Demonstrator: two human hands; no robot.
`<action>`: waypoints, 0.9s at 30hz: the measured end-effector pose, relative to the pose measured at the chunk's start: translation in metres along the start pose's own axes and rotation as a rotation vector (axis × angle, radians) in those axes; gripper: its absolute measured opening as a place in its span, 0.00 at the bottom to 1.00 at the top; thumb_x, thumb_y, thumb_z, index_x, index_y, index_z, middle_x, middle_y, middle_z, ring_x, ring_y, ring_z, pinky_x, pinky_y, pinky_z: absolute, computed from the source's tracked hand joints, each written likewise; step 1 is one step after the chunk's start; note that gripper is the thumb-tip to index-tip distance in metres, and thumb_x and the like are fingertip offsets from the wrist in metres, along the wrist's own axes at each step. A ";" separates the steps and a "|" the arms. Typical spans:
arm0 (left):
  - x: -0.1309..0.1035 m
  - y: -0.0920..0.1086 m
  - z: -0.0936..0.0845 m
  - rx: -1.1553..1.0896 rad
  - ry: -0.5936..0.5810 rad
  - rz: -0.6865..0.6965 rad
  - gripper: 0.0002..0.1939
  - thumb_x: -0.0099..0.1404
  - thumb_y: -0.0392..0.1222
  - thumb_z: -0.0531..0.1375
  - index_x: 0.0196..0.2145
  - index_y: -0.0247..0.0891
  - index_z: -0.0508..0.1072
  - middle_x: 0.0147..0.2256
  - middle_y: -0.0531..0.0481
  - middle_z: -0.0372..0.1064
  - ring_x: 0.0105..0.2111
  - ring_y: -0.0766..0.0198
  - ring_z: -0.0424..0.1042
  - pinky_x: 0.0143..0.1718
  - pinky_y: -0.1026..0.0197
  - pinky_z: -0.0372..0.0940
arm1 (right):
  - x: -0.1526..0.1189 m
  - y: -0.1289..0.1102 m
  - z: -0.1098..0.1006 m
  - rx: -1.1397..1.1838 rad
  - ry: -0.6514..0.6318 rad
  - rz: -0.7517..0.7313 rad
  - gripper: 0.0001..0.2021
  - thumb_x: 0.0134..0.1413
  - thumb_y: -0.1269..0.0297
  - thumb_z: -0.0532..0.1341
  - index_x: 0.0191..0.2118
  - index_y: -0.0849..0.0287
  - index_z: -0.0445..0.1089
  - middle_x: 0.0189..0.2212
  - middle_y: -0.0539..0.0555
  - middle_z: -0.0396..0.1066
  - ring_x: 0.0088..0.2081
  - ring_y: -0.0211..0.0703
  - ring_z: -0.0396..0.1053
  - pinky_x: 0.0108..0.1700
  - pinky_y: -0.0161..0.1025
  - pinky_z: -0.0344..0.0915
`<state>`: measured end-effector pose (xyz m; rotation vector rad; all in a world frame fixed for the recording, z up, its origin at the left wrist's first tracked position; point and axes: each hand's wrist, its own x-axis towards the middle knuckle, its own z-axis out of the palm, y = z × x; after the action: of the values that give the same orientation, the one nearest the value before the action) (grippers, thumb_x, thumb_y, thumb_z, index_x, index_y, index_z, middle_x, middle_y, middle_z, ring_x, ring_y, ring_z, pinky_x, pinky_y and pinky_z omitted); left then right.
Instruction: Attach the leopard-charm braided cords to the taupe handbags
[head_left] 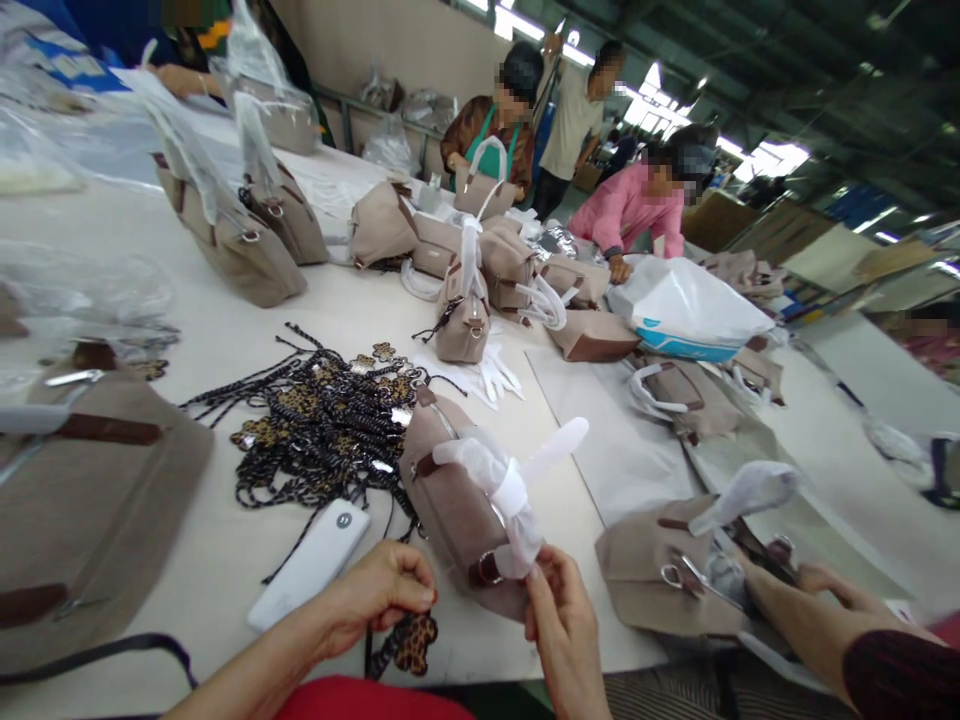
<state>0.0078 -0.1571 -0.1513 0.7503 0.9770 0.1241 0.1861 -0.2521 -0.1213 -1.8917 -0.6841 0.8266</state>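
A taupe handbag [457, 510] with brown trim stands tilted in front of me, its handles wrapped in white film [510, 490]. My right hand [561, 620] pinches the bag's near end, close to the metal ring and the lower end of the wrap. My left hand [386, 590] is closed at the fingertips, left of the bag. Just below it hangs a leopard-print flower charm [416, 643] on a black patterned cord; the exact grip point is hidden by the fingers. A pile of similar charms [322, 420] lies behind my left hand.
A white power bank [311, 565] lies by my left forearm. Another handbag [97, 500] stands at left. On my right, a co-worker's hands [810, 590] work at a handbag [660, 570]. More bags [502, 260] and a white plastic sack [690, 300] crowd the table's far side.
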 end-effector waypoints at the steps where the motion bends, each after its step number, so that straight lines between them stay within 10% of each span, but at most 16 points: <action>1: -0.002 -0.001 -0.004 -0.011 0.021 -0.006 0.09 0.36 0.41 0.61 0.18 0.34 0.67 0.11 0.59 0.58 0.10 0.78 0.45 0.14 0.68 0.32 | -0.001 0.002 0.001 0.025 0.030 -0.012 0.21 0.49 0.44 0.58 0.39 0.58 0.63 0.17 0.44 0.61 0.15 0.33 0.54 0.17 0.32 0.51; 13: -0.028 -0.016 -0.069 -0.295 0.350 0.075 0.20 0.35 0.48 0.67 0.22 0.36 0.64 0.11 0.66 0.47 0.11 0.80 0.41 0.14 0.71 0.32 | -0.015 0.023 0.019 -0.415 0.147 -0.276 0.12 0.51 0.53 0.60 0.36 0.55 0.68 0.24 0.51 0.67 0.26 0.44 0.64 0.32 0.38 0.57; 20: -0.025 -0.018 -0.043 -0.242 0.253 0.076 0.17 0.36 0.48 0.65 0.21 0.35 0.65 0.12 0.65 0.50 0.11 0.81 0.41 0.15 0.70 0.31 | -0.007 0.028 0.026 -0.623 0.195 -0.446 0.11 0.54 0.54 0.56 0.31 0.55 0.66 0.26 0.53 0.66 0.27 0.45 0.65 0.29 0.39 0.55; 27: -0.022 -0.014 -0.025 -0.200 0.209 0.089 0.15 0.37 0.46 0.62 0.23 0.34 0.65 0.13 0.64 0.53 0.11 0.81 0.42 0.15 0.69 0.31 | 0.000 0.017 0.019 -0.339 0.021 -0.092 0.11 0.42 0.55 0.60 0.28 0.57 0.67 0.21 0.51 0.66 0.25 0.46 0.63 0.30 0.41 0.55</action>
<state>-0.0276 -0.1636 -0.1527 0.6048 1.1113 0.3788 0.1731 -0.2493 -0.1429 -2.1469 -0.9378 0.6620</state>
